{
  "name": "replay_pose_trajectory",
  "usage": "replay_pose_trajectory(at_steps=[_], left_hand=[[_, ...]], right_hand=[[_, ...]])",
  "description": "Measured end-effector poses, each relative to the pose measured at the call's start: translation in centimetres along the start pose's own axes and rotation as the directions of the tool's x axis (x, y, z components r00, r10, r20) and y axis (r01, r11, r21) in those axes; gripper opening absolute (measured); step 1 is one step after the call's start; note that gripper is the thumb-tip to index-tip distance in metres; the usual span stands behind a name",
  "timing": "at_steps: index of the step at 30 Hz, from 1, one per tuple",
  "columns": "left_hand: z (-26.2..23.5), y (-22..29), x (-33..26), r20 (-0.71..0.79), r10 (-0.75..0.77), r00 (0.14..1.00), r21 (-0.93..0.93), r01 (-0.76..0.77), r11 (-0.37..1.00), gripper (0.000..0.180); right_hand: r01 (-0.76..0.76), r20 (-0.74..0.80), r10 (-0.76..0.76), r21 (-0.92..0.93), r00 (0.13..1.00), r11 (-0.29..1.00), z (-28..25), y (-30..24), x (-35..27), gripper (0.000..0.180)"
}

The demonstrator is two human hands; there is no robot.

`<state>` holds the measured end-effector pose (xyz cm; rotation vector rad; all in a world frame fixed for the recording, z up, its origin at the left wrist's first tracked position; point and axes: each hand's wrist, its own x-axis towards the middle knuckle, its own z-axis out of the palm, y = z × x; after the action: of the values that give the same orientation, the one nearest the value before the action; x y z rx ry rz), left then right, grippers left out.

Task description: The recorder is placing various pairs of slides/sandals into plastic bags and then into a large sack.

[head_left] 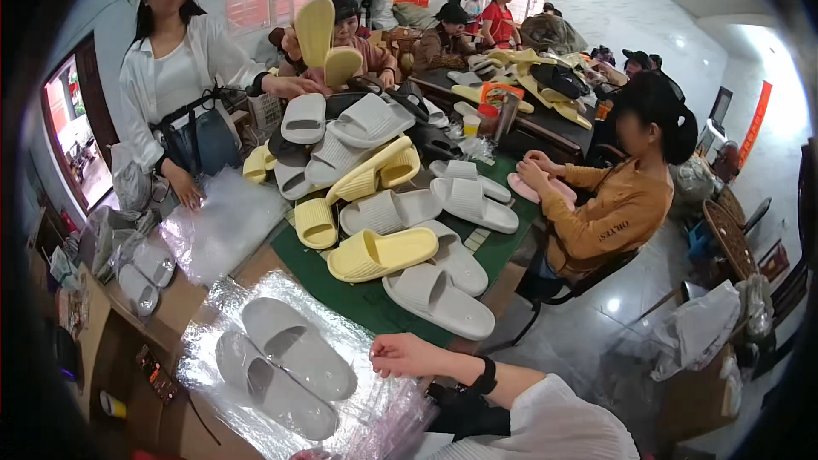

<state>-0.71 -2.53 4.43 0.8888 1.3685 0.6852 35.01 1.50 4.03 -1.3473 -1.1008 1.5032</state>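
Observation:
A pair of light grey slippers point(285, 392) lies side by side at the near edge of the table, in a clear shiny plastic bag point(204, 324). My right hand point(409, 355) hovers at the bag's right side, a dark band on its wrist. Its fingers are curled closed; whatever they may hold cannot be made out. At the lower edge shows a sliver of what looks like my left hand point(311, 454), its fingers hidden. Just beyond, a grey slipper point(439, 301) and a yellow slipper point(382, 254) lie on the green mat point(341, 294).
A pile of grey, yellow and black slippers point(366, 149) rises mid-table. Clear plastic bags point(226, 221) lie left, near a standing person point(183, 77) reaching over the pile. A seated person point(613, 196) at right handles pink slippers point(545, 190). A phone point(158, 373) lies at lower left.

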Motion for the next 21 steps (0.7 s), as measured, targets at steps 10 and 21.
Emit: replay_pose_trajectory(at_steps=[10,21], left_hand=[[-0.5,1.1,0.2,0.016,-0.095,0.995,-0.087,0.096,0.992,0.012],[-12.8,-13.8,3.9,-0.184,0.731,0.657,0.431,-0.614,0.661,0.014]], right_hand=[[0.065,-0.030,-0.060,0.208,0.998,0.976,-0.7,1.7,1.3,0.013],[0.633,-0.033,-0.632,0.015,0.774,0.774,-0.3,-1.6,1.3,0.005]])
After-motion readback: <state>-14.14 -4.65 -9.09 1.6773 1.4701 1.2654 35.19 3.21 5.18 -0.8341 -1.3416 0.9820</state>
